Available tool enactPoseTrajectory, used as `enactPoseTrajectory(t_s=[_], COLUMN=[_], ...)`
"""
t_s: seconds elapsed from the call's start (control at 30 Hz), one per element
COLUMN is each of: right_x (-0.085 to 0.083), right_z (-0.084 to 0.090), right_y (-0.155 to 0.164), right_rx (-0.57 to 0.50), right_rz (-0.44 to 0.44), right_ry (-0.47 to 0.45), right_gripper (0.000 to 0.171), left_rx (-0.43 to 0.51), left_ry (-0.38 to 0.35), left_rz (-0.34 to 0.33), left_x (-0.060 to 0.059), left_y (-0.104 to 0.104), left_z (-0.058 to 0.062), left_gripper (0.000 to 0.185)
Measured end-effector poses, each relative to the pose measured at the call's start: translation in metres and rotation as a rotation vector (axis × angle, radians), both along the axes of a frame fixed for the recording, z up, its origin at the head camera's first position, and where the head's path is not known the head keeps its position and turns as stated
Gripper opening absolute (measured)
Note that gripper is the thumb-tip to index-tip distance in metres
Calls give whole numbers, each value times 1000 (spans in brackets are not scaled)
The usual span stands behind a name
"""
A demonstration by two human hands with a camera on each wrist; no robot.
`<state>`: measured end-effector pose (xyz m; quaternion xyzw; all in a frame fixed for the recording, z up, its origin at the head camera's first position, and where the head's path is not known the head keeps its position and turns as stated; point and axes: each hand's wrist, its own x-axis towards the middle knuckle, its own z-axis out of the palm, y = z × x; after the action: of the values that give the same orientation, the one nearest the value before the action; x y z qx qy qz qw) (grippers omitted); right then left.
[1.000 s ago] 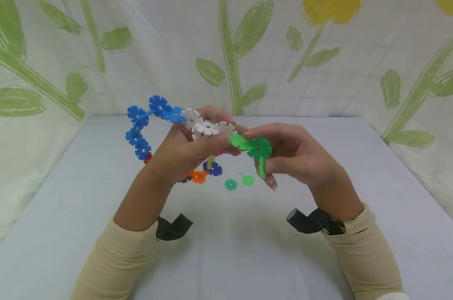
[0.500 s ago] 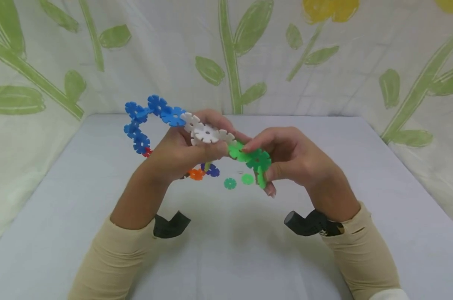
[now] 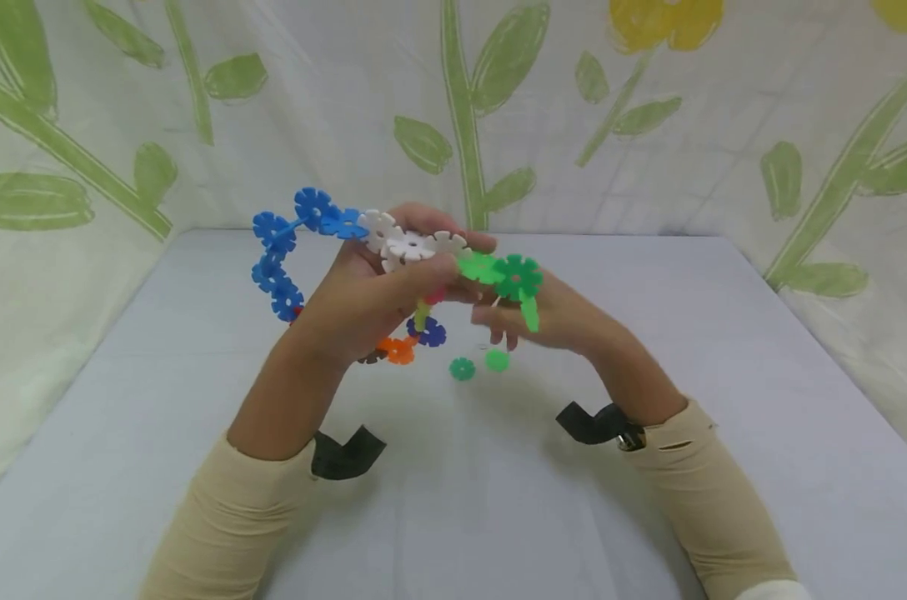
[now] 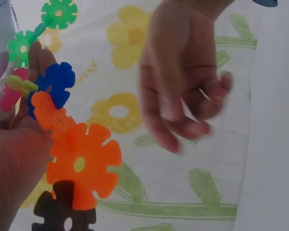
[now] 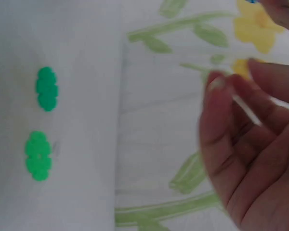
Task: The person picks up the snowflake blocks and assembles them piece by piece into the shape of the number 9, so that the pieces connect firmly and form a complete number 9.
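My left hand (image 3: 348,308) grips a chain of interlocking plastic snowflake discs around its white discs (image 3: 412,245), thumb on the near side. Blue discs (image 3: 314,208) curve off to the left. At the chain's right end hang green discs (image 3: 518,277), the last one tilted downward. Orange discs (image 4: 84,166), a dark brown disc (image 4: 62,216) and a dark blue disc (image 4: 58,84) dangle below the hand. My right hand (image 3: 573,312) is off the chain, behind the green end in the head view. In the right wrist view its fingers (image 5: 216,115) are loosely bent around nothing.
Two loose discs, one teal green (image 3: 463,369) and one light green (image 3: 497,360), lie on the white-covered table (image 3: 453,500) below the hands. A white curtain (image 3: 311,100) with painted flowers and leaves stands behind the table's far edge.
My right hand has let go of the green end of the chain and moved left and behind it. The left hand keeps its hold, and the green end has risen slightly.
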<state>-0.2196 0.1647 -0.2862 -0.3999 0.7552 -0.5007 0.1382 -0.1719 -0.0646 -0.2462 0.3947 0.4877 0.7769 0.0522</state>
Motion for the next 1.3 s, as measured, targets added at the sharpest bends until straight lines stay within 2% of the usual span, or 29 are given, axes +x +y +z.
enactPoseTrajectory(t_s=[0.1, 0.17, 0.27, 0.4, 0.63, 0.73, 0.83, 0.93, 1.03, 1.1, 1.17, 1.23, 1.3], right_x=[-3, -5, -4, -5, -6, -6, -5, -4, -4, -3, 0, 5, 11], right_z=[-22, -34, -43, -49, -53, -53, -51, -49, -45, -38, -25, -9, 8], right_y=[-14, -21, -27, -30, -29, -30, -31, -31, -29, -26, -21, -14, -4], right_rx=[427, 601, 753, 821, 795, 787, 800, 824, 793, 699, 547, 361, 163], right_rz=[-52, -48, -44, -46, -55, -46, -44, -29, 3, 25, 45, 56, 70], right_ry=[157, 214, 245, 243, 215, 209, 183, 159, 167, 168, 164, 155, 181], right_gripper=[27, 31, 27, 12, 28, 25, 21, 21, 17, 14, 15, 24, 41], left_rx=[-26, -35, -28, -27, -47, -40, -35, -47, -59, -62, -54, -35, -19], left_ry=[-66, -91, -105, -106, -105, -97, -88, -87, -99, -113, -123, -130, -132], left_rz=[5, 5, -4, -1, 25, 20, 21, 48, 92, 121, 145, 158, 173], left_x=[1, 2, 1, 2, 4, 2, 0, 0, 1, 2, 2, 1, 1], left_y=[2, 2, 3, 3, 4, 4, 3, 2, 0, -3, -5, -8, -11], left_z=[-1, -1, -2, -1, 0, -2, -4, -3, 0, 3, 5, 8, 10], left_gripper=[22, 16, 13, 15, 23, 17, 20, 15, 16, 19, 21, 20, 19])
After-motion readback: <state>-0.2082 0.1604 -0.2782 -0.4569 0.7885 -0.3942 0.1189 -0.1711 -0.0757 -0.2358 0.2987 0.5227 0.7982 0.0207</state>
